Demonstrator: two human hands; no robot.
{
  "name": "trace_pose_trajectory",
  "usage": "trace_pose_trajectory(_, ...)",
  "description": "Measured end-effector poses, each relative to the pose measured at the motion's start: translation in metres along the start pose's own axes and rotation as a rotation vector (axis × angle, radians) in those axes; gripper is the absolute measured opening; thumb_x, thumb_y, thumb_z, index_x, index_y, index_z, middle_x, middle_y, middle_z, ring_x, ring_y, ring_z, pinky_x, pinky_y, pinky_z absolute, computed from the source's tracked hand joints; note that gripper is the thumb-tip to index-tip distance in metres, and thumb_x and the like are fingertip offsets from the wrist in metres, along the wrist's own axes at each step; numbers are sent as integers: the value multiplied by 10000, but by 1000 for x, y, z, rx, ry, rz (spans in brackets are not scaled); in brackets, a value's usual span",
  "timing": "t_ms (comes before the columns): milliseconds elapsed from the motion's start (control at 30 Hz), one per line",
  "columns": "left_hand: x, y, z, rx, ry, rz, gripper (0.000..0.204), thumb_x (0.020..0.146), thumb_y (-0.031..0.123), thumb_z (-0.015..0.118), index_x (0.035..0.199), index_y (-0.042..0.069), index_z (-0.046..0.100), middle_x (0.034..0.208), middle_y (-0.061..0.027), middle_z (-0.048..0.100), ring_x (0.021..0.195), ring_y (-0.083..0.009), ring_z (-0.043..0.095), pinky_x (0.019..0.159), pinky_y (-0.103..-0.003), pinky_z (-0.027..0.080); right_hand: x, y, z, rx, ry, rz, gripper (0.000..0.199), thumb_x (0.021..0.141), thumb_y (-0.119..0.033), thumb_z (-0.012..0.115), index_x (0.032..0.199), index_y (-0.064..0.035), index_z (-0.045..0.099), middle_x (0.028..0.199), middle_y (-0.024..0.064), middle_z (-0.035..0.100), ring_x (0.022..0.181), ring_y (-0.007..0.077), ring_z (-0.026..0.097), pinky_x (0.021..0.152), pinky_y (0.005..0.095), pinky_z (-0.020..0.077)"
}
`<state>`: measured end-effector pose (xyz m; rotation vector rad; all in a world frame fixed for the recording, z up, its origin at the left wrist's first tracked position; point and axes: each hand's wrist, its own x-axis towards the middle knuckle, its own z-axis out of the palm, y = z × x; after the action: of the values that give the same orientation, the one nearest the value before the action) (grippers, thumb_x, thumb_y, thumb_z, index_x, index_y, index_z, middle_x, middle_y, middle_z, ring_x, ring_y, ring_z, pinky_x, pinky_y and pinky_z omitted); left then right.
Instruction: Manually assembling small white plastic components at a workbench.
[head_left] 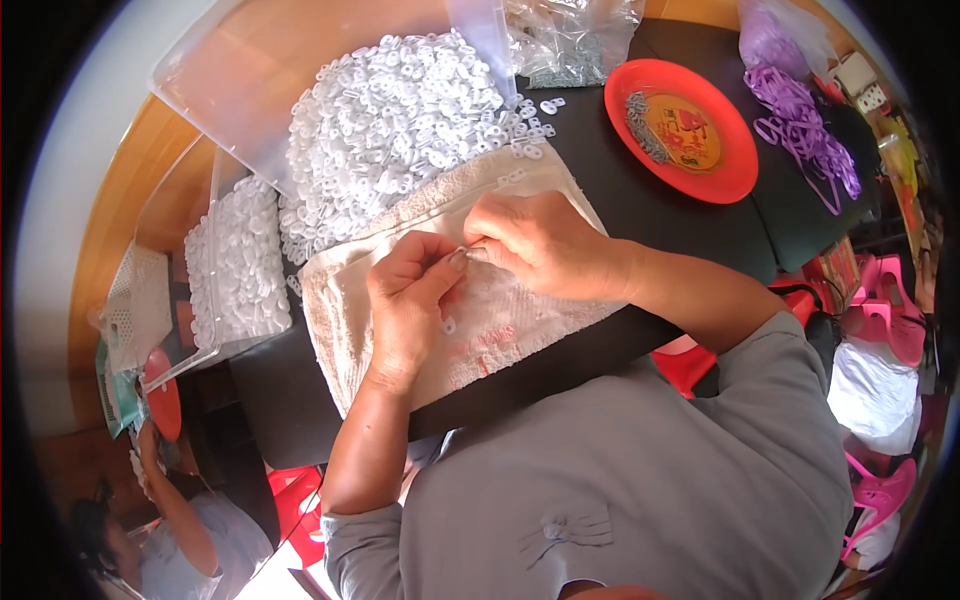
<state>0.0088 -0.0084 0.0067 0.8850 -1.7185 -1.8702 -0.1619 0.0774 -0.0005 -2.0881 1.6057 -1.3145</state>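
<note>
Over a beige towel [340, 330] my two hands meet, fingertips almost touching. My left hand [405, 290] is closed in a pinch, thumb against forefinger. My right hand [555, 245] pinches too, its knuckles raised and its fingers turned toward the left thumb. Something tiny and pale shows between the fingertips, too small to name. A loose white plastic piece with holes [448, 326] lies on the towel just below my left hand. Beyond my hands a large heap of similar white pieces [400, 120] reaches the towel's far edge.
A clear plastic bin [235, 95] lies behind the heap; another clear container [240, 270] of white pieces stands left. A red plate [738, 150] holds small grey metal parts [645, 125]. Purple ribbon [810, 130] lies far right. Another person [190, 530] sits at lower left.
</note>
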Motion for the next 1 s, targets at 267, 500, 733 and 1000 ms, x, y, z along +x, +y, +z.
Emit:
trace_pose_trajectory(267,-3,-1,5,-17,4,-31,39,903,54,622,898,15,623,671,11,567,548,-40,466,466,-193,358,-3,-1,2,-50,-17,4,128,797,51,587,880,-26,526,805,113,569,711,311,594,607,371,459)
trace_pose_trajectory(500,-8,-4,9,-140,73,-12,38,904,28,596,869,16,608,660,-2,563,516,-49,455,446,-199,345,-8,-3,18,109,65,56,126,809,74,576,883,-22,541,773,123,565,676,298,581,584,353,451)
trace_pose_trajectory(733,7,-8,-2,-164,140,47,54,897,52,599,874,4,603,670,-26,579,514,-66,485,425,-210,351,-1,6,18,65,103,72,96,863,22,599,956,0,592,804,79,608,697,180,602,624,288,463)
trace_pose_trajectory(1000,17,-7,-17,-309,254,98,66,888,58,596,881,-7,599,675,-49,587,501,-96,498,418,-234,360,20,37,-58,-34,215,376,73,862,-50,632,927,-22,651,759,-4,651,684,64,571,616,223,445)
